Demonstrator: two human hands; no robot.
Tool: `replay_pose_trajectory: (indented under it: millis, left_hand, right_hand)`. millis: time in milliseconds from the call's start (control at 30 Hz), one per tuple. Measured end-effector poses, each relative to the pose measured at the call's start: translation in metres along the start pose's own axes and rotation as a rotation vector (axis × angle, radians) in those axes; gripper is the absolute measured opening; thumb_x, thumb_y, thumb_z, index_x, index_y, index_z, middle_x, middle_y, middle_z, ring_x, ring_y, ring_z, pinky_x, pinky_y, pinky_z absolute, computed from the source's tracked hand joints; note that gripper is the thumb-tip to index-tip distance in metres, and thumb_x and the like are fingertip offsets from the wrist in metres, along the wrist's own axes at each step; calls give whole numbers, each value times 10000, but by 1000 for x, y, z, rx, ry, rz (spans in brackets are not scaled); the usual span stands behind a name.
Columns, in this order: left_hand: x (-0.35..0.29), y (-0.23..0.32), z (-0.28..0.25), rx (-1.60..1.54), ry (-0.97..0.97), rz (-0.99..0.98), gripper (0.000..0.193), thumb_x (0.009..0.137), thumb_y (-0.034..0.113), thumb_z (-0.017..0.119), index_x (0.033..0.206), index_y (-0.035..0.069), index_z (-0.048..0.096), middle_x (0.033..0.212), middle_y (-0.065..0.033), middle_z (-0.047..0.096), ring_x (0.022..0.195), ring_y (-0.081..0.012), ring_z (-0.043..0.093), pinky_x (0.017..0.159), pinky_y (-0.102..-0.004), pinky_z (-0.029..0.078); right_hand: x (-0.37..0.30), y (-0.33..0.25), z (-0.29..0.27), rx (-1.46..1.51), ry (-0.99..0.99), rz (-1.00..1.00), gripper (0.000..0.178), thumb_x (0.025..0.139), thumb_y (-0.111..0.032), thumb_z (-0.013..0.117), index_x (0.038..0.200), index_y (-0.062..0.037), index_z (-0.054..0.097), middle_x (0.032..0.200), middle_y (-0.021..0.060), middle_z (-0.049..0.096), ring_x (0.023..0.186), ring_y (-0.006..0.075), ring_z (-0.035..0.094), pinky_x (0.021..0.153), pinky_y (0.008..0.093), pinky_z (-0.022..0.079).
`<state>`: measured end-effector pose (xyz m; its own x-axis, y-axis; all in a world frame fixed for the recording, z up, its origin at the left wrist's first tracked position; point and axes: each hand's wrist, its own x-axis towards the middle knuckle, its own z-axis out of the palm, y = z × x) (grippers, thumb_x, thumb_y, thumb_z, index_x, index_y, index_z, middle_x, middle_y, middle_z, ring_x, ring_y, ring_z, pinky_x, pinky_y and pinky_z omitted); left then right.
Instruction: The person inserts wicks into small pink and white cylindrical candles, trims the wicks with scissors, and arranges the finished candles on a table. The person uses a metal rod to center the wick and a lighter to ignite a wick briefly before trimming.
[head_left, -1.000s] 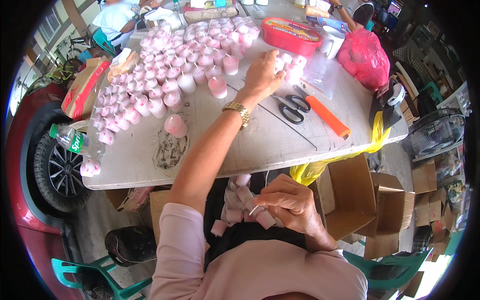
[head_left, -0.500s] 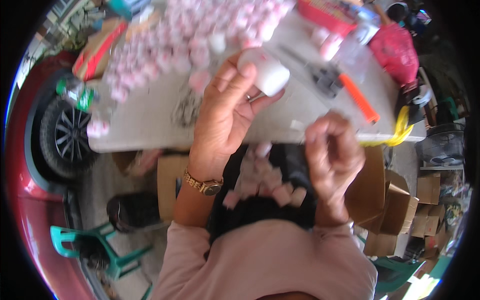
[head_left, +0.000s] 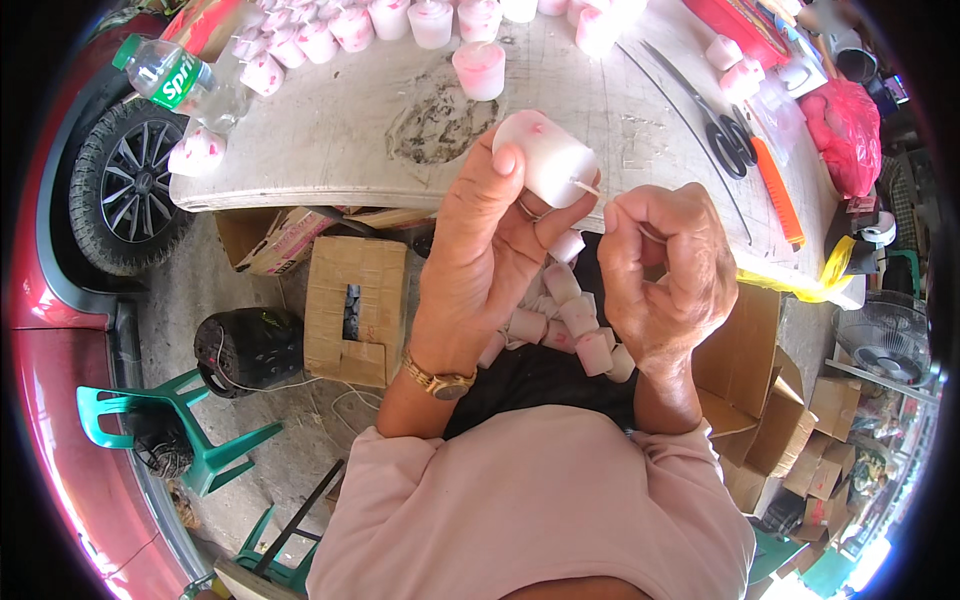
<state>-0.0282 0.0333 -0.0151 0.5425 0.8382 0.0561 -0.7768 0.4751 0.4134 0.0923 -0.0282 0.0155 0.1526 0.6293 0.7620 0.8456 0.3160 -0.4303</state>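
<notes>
My left hand (head_left: pixel 470 240), with a gold watch at the wrist, grips a white and pink candle (head_left: pixel 548 158) between thumb and fingers. The candle is tilted, and a short pale wick (head_left: pixel 585 187) sticks out of its lower right end. Close to the wick's right, my right hand (head_left: pixel 675 265) has its fingers curled in a pinch; what lies between them, if anything, cannot be made out. Several similar candles (head_left: pixel 578 312) rest in my lap below the hands. A single pink candle (head_left: pixel 478 70) stands on the table just beyond my left hand.
Rows of candles (head_left: pixel 353 28) fill the far part of the white table (head_left: pixel 330 165). To the right lie black scissors (head_left: pixel 728 140), an orange-handled tool (head_left: pixel 777 190) and a red plastic bag (head_left: pixel 843 130). A plastic bottle (head_left: pixel 185 80) lies at left. Cardboard boxes (head_left: pixel 355 310) sit below.
My right hand has come up nearer the candle in my left hand. The candle's wick now shows at its lower right end. The view has shifted, with the table edge higher.
</notes>
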Motion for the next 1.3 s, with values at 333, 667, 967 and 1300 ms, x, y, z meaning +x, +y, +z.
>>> replay_pose_trajectory:
  millis: [333, 667, 967, 1300]
  left_hand:
    - [2, -8, 6, 206, 32, 113, 479, 922, 232, 656, 1295, 33, 431, 1126, -69, 577, 1044, -173, 607, 903, -330, 533]
    - [-2, -5, 1, 357, 83, 212, 462, 910, 123, 655, 1311, 33, 444, 1154, -77, 577, 1043, -135, 579, 879, -285, 495]
    - [-4, -7, 2, 415, 70, 215, 534, 868, 73, 682, 1340, 42, 434, 1176, -87, 567, 1066, -149, 549, 920, -300, 456]
    - [-10, -5, 4, 544, -101, 213, 584, 818, 60, 721, 1329, -11, 446, 1275, -190, 539, 1120, -262, 592, 961, -377, 481]
  right_hand:
    - [1, 5, -1, -6, -11, -2, 258, 665, 84, 705, 843, -63, 590, 701, 60, 528, 590, 239, 526, 520, 333, 443]
    - [0, 10, -14, 308, -227, 210, 253, 777, 134, 644, 984, -10, 662, 845, 90, 629, 717, 176, 634, 626, 262, 504]
    - [-7, 15, -13, 388, -218, 320, 195, 819, 99, 662, 968, -26, 663, 869, 85, 642, 734, 137, 638, 654, 252, 503]
    - [-21, 15, -13, 548, -125, 422, 230, 833, 88, 669, 985, -35, 547, 846, 47, 632, 771, 106, 633, 679, 238, 516]
